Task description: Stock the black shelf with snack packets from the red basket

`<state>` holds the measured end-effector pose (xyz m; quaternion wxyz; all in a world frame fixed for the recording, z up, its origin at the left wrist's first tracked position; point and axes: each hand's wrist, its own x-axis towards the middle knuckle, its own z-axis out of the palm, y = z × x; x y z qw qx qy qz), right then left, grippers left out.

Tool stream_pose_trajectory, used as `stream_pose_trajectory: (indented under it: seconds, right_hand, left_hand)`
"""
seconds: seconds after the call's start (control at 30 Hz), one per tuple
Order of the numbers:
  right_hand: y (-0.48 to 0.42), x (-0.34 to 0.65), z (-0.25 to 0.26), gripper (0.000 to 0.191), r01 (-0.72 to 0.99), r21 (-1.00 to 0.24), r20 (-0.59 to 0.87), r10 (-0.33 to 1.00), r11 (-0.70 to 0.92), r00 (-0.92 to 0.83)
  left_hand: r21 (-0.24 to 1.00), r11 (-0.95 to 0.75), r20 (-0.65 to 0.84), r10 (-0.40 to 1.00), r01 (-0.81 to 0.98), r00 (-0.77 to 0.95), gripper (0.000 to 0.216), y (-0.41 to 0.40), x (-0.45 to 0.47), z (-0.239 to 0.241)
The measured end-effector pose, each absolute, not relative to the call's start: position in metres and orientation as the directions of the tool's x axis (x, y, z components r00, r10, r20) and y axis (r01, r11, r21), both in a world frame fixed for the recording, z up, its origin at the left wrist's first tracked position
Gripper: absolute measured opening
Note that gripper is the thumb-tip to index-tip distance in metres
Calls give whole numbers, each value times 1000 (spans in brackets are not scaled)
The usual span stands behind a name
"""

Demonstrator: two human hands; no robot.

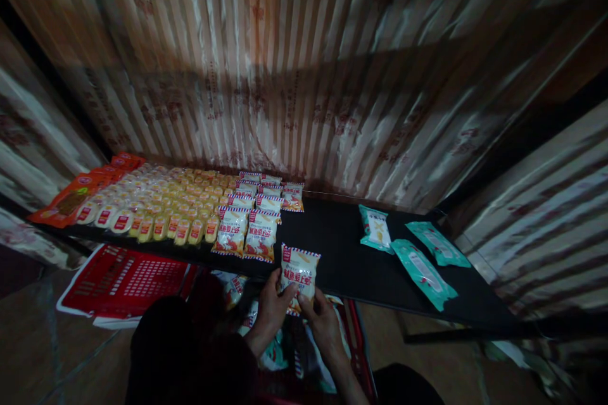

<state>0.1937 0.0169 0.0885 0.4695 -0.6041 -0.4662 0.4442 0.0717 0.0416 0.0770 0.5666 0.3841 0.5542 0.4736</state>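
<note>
Dim space, backed at 12 o'clock by striped, wrinkled sheeting [285,88] with faint red print; in front of it, a long black shelf [332,234]. Clock centred on the held packet [299,275]: white and orange, with red lettering, upright just at the shelf's front edge. Gripped from both sides at once: left hand [270,310] along its 9 o'clock edge, right hand [323,324] at its 4 o'clock corner. At 11 o'clock, matching packets [261,234] in close rows. At 10, many small wrapped pieces [173,228], yellow and white, then orange bags [71,199] at the far end. At 2, one teal-and-white pack [377,229]; at 3, two teal packs [422,272]. Low at 9, a red basket [107,294]; at 6, beneath the hands, a red-edged container [363,332] of more packs.
</note>
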Motion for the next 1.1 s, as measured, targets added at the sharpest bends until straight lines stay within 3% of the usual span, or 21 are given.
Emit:
stream_pose_trajectory:
  seconds: [0.13, 0.37, 0.63, 1.1]
  right_hand:
    - [30, 198, 92, 56, 161, -979, -102, 981, -128, 163]
    - [52, 206, 88, 54, 100, -989, -94, 991, -104, 95]
    - [70, 215, 83, 53, 186, -978, -64, 987, -91, 149]
    - [112, 223, 80, 50, 263, -961, -27, 977, -84, 212]
  left_hand:
    - [969, 237, -242, 966, -65, -87, 60, 49, 74, 85]
    - [976, 139, -121, 987, 169, -108, 55, 63, 80, 87]
    - [952, 81, -43, 990, 296, -132, 56, 73, 93, 83]
    - [846, -112, 126, 992, 522, 8, 62, 85, 103, 70]
